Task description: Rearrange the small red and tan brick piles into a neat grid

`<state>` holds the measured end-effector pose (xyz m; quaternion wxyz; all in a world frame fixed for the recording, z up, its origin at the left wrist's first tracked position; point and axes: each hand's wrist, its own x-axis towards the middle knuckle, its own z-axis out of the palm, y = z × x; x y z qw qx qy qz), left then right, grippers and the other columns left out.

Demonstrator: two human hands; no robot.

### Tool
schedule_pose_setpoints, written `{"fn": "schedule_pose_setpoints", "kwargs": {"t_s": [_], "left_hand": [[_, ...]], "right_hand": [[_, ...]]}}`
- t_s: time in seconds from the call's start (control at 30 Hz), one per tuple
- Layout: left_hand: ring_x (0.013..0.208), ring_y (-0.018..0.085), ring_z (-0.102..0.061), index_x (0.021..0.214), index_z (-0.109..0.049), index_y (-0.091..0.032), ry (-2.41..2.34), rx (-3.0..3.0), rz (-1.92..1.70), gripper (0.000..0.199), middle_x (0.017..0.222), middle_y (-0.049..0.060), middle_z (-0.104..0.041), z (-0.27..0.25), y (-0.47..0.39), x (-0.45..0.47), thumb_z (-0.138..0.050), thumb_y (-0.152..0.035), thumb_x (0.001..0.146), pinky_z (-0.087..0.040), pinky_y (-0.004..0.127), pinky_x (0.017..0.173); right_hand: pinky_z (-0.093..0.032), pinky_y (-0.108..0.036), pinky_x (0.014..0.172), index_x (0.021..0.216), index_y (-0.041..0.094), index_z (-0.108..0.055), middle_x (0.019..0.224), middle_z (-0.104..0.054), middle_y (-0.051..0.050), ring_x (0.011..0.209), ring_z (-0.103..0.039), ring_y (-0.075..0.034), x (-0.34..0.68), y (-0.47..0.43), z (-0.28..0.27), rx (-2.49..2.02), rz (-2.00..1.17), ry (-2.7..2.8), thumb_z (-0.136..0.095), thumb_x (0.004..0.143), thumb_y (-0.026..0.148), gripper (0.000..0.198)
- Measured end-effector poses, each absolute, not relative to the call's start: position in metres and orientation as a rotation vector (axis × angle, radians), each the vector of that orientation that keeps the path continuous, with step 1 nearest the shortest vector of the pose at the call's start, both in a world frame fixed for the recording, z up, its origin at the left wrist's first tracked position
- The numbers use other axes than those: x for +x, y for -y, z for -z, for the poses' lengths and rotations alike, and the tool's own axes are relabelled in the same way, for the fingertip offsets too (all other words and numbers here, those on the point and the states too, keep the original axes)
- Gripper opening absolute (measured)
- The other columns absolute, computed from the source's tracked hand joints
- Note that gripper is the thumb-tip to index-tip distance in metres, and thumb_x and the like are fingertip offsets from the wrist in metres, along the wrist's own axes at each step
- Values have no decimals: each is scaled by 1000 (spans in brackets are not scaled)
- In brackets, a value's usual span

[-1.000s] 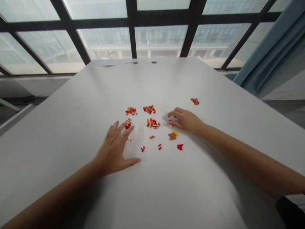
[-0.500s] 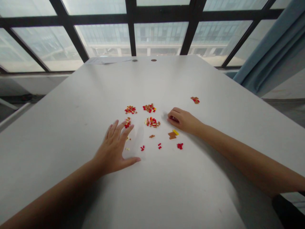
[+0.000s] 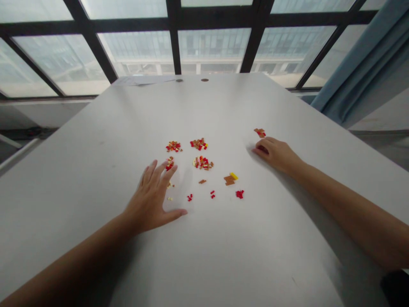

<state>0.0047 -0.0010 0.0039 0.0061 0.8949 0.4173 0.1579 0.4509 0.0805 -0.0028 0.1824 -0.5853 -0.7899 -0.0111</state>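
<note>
Plate [image 3: 229, 180]: brown, gridded. Strip [image 3: 234, 175] at the plate's far right corner: yellow. Cluster [image 3: 239, 194] nearer than the plate: red. Heap [image 3: 203, 163] left of the plate: red, brown, orange and cream. Pieces [image 3: 260, 133] beyond the plate, rightward: brown and red. Table [image 3: 223, 251] under the plate: white. Curtain [image 3: 358, 76] right of the plate: blue.

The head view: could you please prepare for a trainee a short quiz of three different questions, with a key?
1. What colour is the long toy brick beside the studded brown plate? a) blue b) yellow c) green
2. True or false: the left hand has its fingers spread.
3. Which hand is nearer to the blue curtain?

Key: 1. b; 2. true; 3. the right hand.
</note>
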Motion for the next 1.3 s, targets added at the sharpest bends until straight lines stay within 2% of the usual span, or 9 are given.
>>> {"fn": "schedule_pose_setpoints", "kwargs": {"t_s": [0.2,0.37,0.57,0.73,0.8,0.9,1.0,1.2,1.3], "left_hand": [[154,48,-16,159,-20,-17,-1299,2785,-516,106,163,23,-28,-3,1,5,-64,-73,81,-21,68,122],[154,48,-15,159,-21,-18,-1300,2773,-516,105,163,22,-28,-4,1,6,-65,-73,82,-19,68,123],[154,48,-14,158,-23,-16,-1295,2791,-482,102,163,23,-27,-4,1,5,-60,-75,84,-19,67,123],[154,48,-15,157,-23,-16,-1290,2805,-480,102,162,23,-28,-5,1,4,-60,-75,84,-20,66,123],[153,48,-16,157,-22,-15,-1286,2814,-484,102,162,23,-28,-6,1,5,-60,-76,84,-21,66,123],[153,49,-16,157,-22,-15,-1276,2817,-499,103,162,24,-29,-5,1,5,-61,-75,83,-21,67,122],[153,49,-16,157,-22,-15,-1268,2816,-502,103,161,25,-29,-5,1,5,-63,-74,83,-21,67,122],[153,49,-17,157,-22,-14,-1271,2825,-490,102,161,25,-29,-6,1,6,-60,-75,84,-22,67,122],[152,50,-18,157,-22,-14,-1275,2831,-492,102,162,25,-28,-6,1,6,-59,-76,84,-22,67,122]], "right_hand": [[-45,-40,67,75,26,-53,82,-64,-11,70,-57,-24,486,-92,7,-1795,131,2081,-43,92,60,39],[-44,-40,69,76,23,-58,84,-67,-15,74,-58,-24,494,-95,7,-1862,124,2042,-44,93,54,37],[-46,-42,70,75,22,-63,79,-69,-14,75,-62,-26,500,-96,4,-1930,101,1953,-40,96,44,38],[-48,-45,72,78,22,-68,89,-72,-17,83,-66,-31,493,-89,-7,-1924,119,1910,-40,96,47,41],[-47,-44,68,79,22,-69,84,-72,-17,77,-65,-30,483,-81,-15,-1892,113,1925,-41,95,52,43],[-46,-38,62,85,20,-70,75,-69,-10,65,-61,-23,455,-61,-26,-1807,36,2011,-46,92,56,43],[-47,-32,64,89,22,-71,79,-68,-6,63,-60,-17,417,-36,-33,-1682,-78,2167,-52,92,56,39],[-51,-31,69,106,20,-69,103,-67,-11,69,-61,-14,357,-12,-36,-1204,-386,2451,-52,99,47,33],[-53,-31,75,105,20,-70,110,-65,-12,75,-65,-14,348,-15,-31,-1091,-480,2511,-54,99,42,27]]}}
